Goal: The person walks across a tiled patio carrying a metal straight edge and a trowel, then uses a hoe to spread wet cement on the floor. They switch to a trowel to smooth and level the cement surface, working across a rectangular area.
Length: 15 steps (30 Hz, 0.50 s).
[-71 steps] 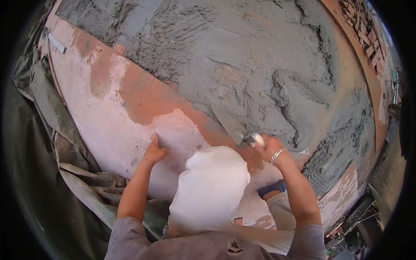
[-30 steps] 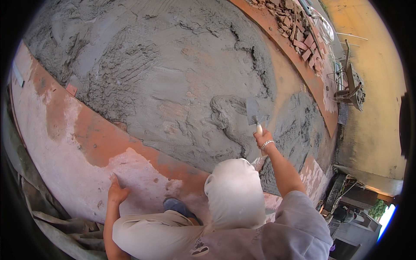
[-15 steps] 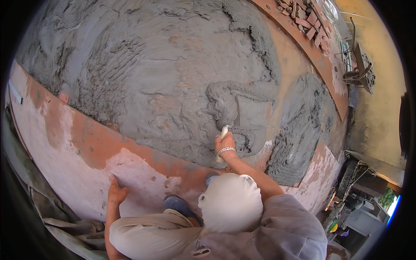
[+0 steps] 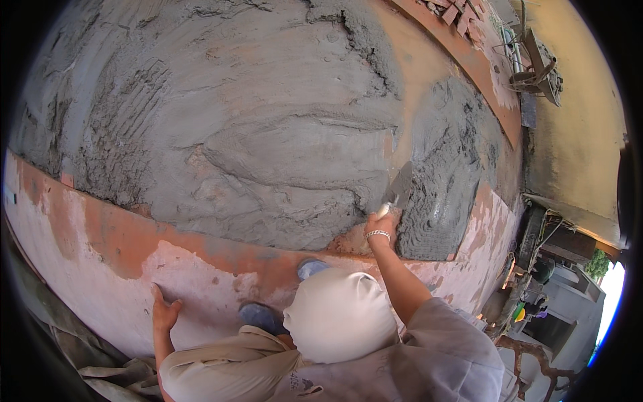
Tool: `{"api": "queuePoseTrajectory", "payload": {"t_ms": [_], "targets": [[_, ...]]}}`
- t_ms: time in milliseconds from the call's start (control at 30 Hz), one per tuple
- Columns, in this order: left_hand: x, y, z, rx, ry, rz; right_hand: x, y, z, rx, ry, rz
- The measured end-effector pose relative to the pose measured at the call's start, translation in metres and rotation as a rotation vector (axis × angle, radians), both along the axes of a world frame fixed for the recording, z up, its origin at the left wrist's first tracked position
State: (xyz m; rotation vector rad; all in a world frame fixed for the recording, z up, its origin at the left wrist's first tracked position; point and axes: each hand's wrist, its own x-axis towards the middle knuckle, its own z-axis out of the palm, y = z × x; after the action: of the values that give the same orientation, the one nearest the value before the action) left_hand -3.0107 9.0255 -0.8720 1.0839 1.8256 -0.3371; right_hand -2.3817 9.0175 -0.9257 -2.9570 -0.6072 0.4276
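Note:
My right hand (image 4: 380, 228), with a bracelet at the wrist, is closed round the pale handle of a trowel (image 4: 402, 182). The trowel's grey blade points away from me and rests at the left edge of a heap of wet mortar (image 4: 445, 201). Left of it, a broad layer of grey mortar (image 4: 281, 151) covers the surface, partly smooth and partly ridged. My left hand (image 4: 164, 309) is empty, thumb and fingers apart, beside my bent knee. It is over the pink, dusty strip; whether it touches the strip I cannot tell.
An orange-and-pink strip (image 4: 134, 244) borders the mortar on my side. Broken red tile pieces (image 4: 462, 19) lie at the far right, near a wheelbarrow (image 4: 539, 67) by the yellow wall (image 4: 576, 134). A dark crumpled sheet (image 4: 60, 335) lies at the lower left.
My right hand has moved right with the trowel, from the mortar layer to the edge of the heap. The raised mortar lump in the middle is now spread flatter. The view has shifted slightly.

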Motion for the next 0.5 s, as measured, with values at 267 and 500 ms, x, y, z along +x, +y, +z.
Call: {"api": "queuePoseTrajectory", "payload": {"t_ms": [267,500], "targets": [[0.007,0.018,0.011,-0.102,0.099,-0.003,-0.043,-0.036,-0.041,0.043,0.234,0.094],[0.006,0.017,0.012,-0.083,0.104,0.023,-0.118,0.010,-0.008,0.169,0.510,0.176]]}}
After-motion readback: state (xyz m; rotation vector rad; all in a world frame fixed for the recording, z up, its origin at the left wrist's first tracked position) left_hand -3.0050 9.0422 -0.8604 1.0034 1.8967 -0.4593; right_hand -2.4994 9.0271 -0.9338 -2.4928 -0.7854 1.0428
